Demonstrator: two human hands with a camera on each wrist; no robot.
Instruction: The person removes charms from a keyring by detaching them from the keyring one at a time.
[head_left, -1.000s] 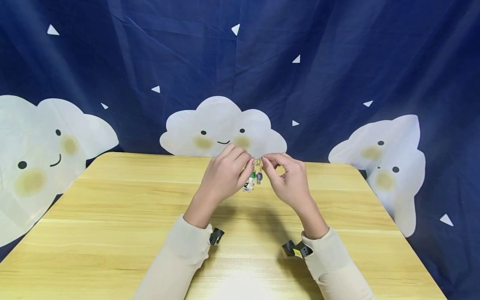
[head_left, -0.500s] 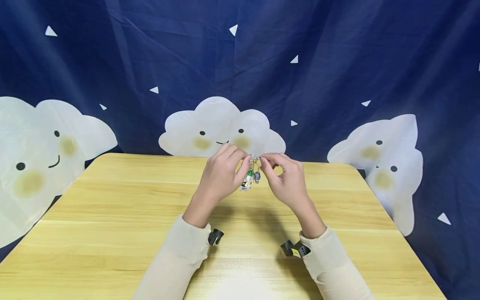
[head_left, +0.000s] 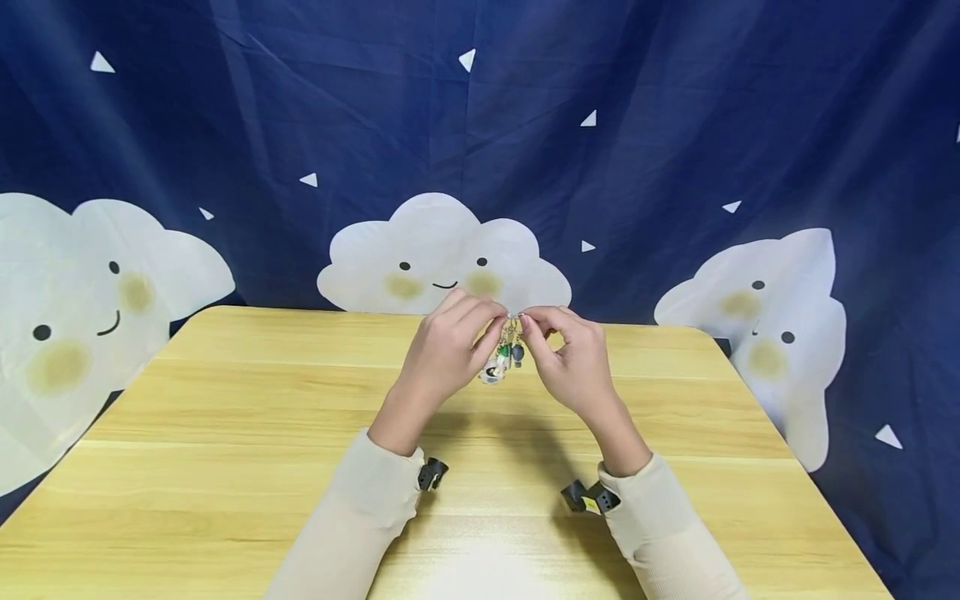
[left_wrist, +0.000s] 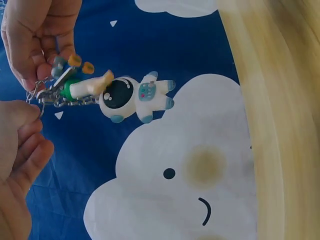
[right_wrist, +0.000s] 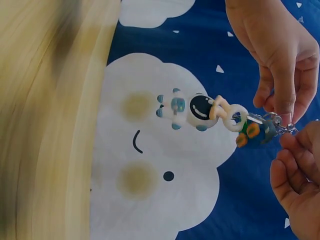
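Note:
Both hands hold a keychain with several charms up over the far part of the table. My left hand pinches its metal ring from the left, thumb against fingers. From the other side my right hand pinches the small chain between thumb and index finger. From the ring hang a white astronaut charm with a black visor, a pale figure with a green part, and a blue-grey charm with orange ends. A white loop shows beside them. The fingertips partly hide the metal parts.
A light wood-grain table stretches beneath both arms. Behind its far edge hangs a dark blue curtain printed with smiling white clouds. Small black cameras sit on the cuffs of both pale sleeves.
The hands stay in nearly the same place, still pinching the keychain. The left fingers have shifted slightly right, nearer the right fingertips, and the charms have swung a little.

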